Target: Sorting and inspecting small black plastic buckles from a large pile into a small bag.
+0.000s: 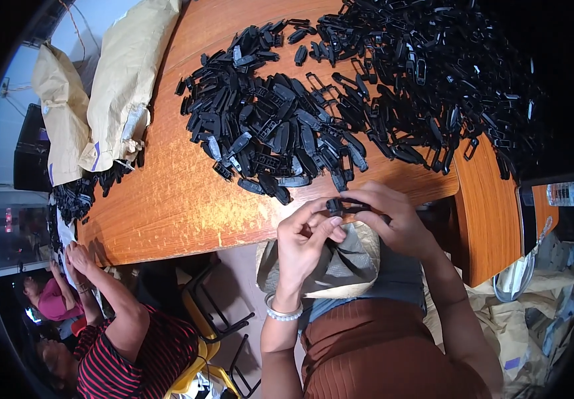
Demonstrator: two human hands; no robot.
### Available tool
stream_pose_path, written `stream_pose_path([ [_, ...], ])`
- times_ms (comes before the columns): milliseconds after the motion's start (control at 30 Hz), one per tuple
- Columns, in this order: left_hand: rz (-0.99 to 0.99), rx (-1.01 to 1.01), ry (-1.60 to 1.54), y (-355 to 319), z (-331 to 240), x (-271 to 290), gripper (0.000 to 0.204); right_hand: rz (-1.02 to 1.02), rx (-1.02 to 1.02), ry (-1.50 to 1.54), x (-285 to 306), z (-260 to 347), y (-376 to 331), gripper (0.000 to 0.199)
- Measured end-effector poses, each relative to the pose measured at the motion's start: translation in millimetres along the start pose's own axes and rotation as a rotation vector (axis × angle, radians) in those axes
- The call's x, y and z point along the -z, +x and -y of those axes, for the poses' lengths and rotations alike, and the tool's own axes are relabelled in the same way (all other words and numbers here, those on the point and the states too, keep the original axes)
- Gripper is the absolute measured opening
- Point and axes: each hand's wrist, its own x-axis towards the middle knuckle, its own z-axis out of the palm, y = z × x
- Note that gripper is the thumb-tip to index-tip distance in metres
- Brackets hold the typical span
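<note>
Just off the table's front edge, my two hands meet over a small black plastic part [335, 206]. My left hand [305, 245] pinches it between thumb and fingers, and a bracelet of pale beads is on that wrist. From the other side my right hand [396, 219] grips its right end, which looks long and thin; the fingers partly hide it. I cannot tell if it is one piece or two joined. Beyond my hands lies a heap of black oblong plastic pieces [280, 126]. A larger pile of open black plastic frames [426, 73] spreads to its right.
On my lap, below my hands, rests an open pale sack [360, 266]. Tall paper sacks [124, 80] stand at the table's left, near more black pieces [77, 196]. A person in a striped top [137, 346] works at the left. Paper sacks [513, 332] lie at the lower right.
</note>
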Motion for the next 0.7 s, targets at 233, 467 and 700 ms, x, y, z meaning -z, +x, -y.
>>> stream_pose_path([
  [233,-0.084,-0.052,0.265,-0.4,-12.5,-3.3,0.021,-0.014,0.250,-0.358,-1.4,-0.2,0.3,0.033],
  [467,-0.139,0.135,0.107,-4.2,-15.2,-17.8,0.022,-0.039,0.136,-0.300,-18.9,3.6,-8.5,0.032],
  [700,-0.052,0.094,-0.218,-2.1,-3.2,-9.8,0.029,-0.253,-0.140,0.473,-22.0,1.3,-11.1,0.022],
])
